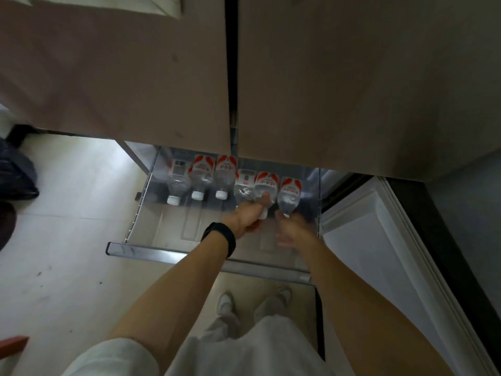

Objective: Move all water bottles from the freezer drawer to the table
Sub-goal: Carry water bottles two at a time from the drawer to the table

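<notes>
Several clear water bottles with red-and-white labels lie in a row at the back of the pulled-out freezer drawer (206, 256), white caps toward me. My left hand (248, 218), with a black wristband, grips the necks of two bottles (267, 185) right of the middle. My right hand (291, 226) holds the neck of the rightmost bottle (290, 194). Three more bottles (200, 175) lie untouched to the left.
The closed upper fridge doors (352, 90) overhang the drawer's back. An open white door or lid (379, 240) stands at the right. Pale tiled floor (67, 240) lies to the left, with a dark bag (16, 172) at the far left. My feet stand below the drawer front.
</notes>
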Motion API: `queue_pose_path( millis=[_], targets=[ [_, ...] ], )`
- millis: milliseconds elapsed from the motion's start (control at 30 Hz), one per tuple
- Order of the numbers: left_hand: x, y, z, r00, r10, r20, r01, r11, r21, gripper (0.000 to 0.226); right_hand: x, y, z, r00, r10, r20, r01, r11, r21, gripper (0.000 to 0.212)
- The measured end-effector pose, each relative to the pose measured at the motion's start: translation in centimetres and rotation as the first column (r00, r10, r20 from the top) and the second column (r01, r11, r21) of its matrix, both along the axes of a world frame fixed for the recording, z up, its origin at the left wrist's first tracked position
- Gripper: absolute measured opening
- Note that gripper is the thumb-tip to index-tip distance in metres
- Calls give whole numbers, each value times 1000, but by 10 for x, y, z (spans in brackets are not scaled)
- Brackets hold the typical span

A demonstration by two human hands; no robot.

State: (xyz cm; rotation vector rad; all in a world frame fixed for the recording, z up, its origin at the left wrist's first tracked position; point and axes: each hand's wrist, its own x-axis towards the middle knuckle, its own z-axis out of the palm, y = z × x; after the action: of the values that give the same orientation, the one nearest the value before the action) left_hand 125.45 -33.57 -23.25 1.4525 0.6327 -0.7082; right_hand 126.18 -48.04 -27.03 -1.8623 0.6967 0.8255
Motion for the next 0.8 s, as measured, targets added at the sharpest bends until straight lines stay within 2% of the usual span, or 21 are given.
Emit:
queue_pose_path(
  millis=[100, 167, 333, 367, 400, 433, 500, 567, 633, 700, 800],
  targets=[
    [-6, 11, 14, 999, -34, 26, 31, 993, 113, 51, 4, -1, -2, 998, -54, -22, 55, 996, 66, 30],
    [-7, 14, 20, 992, -115, 47, 102, 969, 225, 53, 5, -1, 1, 995, -88, -35, 92, 989, 118, 31],
    [-13, 19, 33, 931, -360, 61, 300, 848, 438, 57, -4, -2, 24, 985, -170, -26, 172, 974, 144, 29],
    [-15, 21, 36, 909, -412, 60, 331, 804, 494, 58, -9, -4, 33, 991, -132, 30, 130, 989, 70, 31],
    [-17, 24, 39, 878, -477, 51, 363, 730, 580, 60, -14, -7, 41, 994, -24, 110, 32, 997, -72, 37],
    [-19, 28, 44, 837, -546, 37, 377, 625, 683, 61, -20, -12, 51, 974, 135, 182, -83, 960, -268, 43],
    [-19, 36, 55, 751, -659, 40, 312, 407, 858, 62, -33, -23, 72, 890, 379, 252, -171, 791, -587, 49],
    [-15, 43, 68, 688, -722, 71, 194, 278, 941, 61, -37, -28, 94, 812, 505, 292, -163, 677, -718, 50],
    [-12, 46, 80, 625, -772, 118, 106, 233, 967, 58, -34, -27, 112, 742, 578, 338, -147, 633, -760, 50],
    [-11, 41, 87, 561, -809, 174, 74, 258, 963, 52, -27, -23, 126, 679, 623, 388, -151, 636, -757, 47],
    [-13, 29, 90, 467, -857, 218, 80, 286, 955, 47, -24, -20, 139, 602, 711, 364, -219, 585, -781, 46]
  ],
)
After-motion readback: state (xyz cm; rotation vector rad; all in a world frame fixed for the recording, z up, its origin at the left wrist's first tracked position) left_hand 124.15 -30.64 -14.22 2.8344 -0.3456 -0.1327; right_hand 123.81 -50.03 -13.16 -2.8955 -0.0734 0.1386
